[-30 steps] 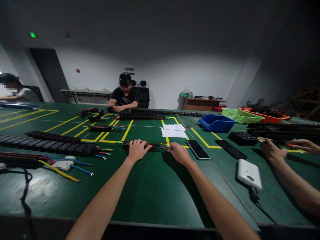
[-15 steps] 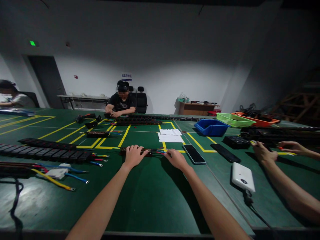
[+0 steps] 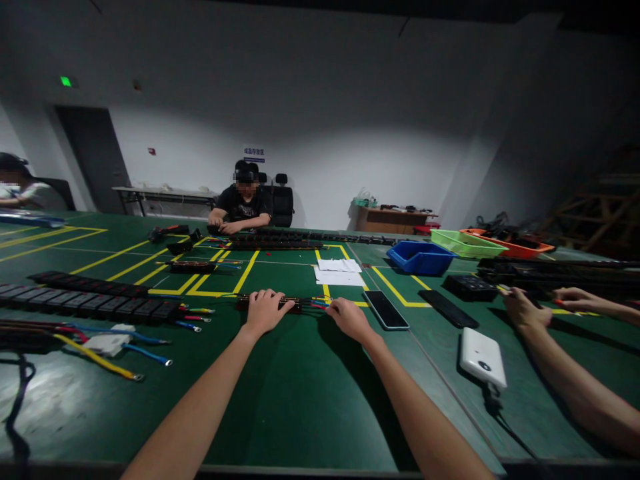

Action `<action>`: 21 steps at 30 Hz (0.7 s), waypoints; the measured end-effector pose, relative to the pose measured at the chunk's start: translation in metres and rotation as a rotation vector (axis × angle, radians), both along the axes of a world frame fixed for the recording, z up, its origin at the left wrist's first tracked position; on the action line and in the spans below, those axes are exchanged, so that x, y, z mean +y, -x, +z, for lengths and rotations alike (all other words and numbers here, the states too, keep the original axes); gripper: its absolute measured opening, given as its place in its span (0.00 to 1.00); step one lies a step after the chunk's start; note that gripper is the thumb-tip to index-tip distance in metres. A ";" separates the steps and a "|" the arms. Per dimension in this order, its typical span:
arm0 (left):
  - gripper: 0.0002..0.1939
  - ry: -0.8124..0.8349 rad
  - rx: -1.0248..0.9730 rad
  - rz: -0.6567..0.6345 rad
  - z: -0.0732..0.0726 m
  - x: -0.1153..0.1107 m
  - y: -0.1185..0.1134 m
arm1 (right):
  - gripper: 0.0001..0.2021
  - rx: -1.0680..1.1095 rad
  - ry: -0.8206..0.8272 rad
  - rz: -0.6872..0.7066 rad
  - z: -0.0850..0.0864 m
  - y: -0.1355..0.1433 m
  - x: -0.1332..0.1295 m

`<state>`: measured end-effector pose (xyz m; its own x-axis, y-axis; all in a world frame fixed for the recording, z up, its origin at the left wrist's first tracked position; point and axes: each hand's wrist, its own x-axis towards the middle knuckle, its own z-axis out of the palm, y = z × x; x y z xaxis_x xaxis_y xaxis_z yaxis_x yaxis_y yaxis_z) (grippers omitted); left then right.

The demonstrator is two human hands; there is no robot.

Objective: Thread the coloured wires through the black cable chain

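Clearly, little changes over the last second: the view shifts slightly with the wearer's head, while the left hand (image 3: 266, 313) and the right hand (image 3: 349, 319) keep their places along one slim dark wiring strip (image 3: 296, 305). That strip lies crosswise on the green tabletop (image 3: 295, 407), straight ahead of the wearer, near the yellow marking lines. The left hand lies palm down across it, thumb spread apart from the fingers. The right hand is curled, its fingertips drawn in at the coloured wires (image 3: 317, 302) that leave the strip's right end. From this far off, I cannot tell whether either hand actually grips what it covers. This unchanged pose suggests a careful, steady stage, with the strip held still and the attention on its wire ends.

Just right of the right hand lies a smartphone (image 3: 385, 310), and beyond the wires are white paper sheets (image 3: 340, 273). Farther right, a co-worker's hand (image 3: 527, 312) is busy beside a black box (image 3: 470, 287).
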<state>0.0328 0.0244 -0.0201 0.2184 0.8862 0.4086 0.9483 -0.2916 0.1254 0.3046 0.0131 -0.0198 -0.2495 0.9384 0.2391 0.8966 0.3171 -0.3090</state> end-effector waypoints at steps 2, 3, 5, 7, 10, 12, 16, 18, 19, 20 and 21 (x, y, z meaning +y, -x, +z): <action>0.33 -0.011 0.011 0.009 0.000 0.000 0.000 | 0.10 0.012 -0.028 0.000 -0.001 0.000 0.001; 0.32 -0.019 0.015 0.011 0.000 0.000 0.000 | 0.10 0.012 -0.039 -0.005 -0.001 0.000 0.001; 0.32 -0.032 0.016 0.010 0.000 0.001 -0.001 | 0.11 0.011 -0.056 -0.015 -0.001 -0.001 0.000; 0.33 -0.038 0.010 0.002 -0.001 0.001 0.000 | 0.12 0.012 -0.045 -0.017 -0.002 -0.001 0.000; 0.32 -0.046 -0.002 -0.005 -0.004 0.001 0.001 | 0.13 0.012 0.002 -0.013 -0.001 -0.001 -0.001; 0.31 -0.061 -0.019 0.002 -0.004 0.001 0.000 | 0.14 0.011 0.028 -0.010 0.001 -0.001 -0.002; 0.25 -0.178 -0.089 -0.039 0.016 -0.007 -0.007 | 0.16 -0.003 0.055 -0.015 0.005 0.000 -0.005; 0.20 -0.283 -0.151 -0.107 0.033 -0.018 -0.015 | 0.16 -0.020 0.065 -0.018 0.006 0.001 -0.006; 0.18 -0.341 -0.194 -0.148 0.042 -0.026 -0.019 | 0.16 -0.026 0.067 -0.017 0.006 0.001 -0.006; 0.16 -0.399 -0.241 -0.187 0.048 -0.037 -0.023 | 0.16 -0.028 0.066 -0.017 0.006 0.001 -0.006; 0.15 -0.461 -0.292 -0.224 0.053 -0.048 -0.025 | 0.16 -0.029 0.063 -0.019 0.006 0.001 -0.006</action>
<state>0.0581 -0.0238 0.0325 0.2004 0.5480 0.8121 0.8029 -0.5669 0.1844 0.3034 0.0070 -0.0135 -0.2373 0.9560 0.1726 0.9114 0.2805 -0.3011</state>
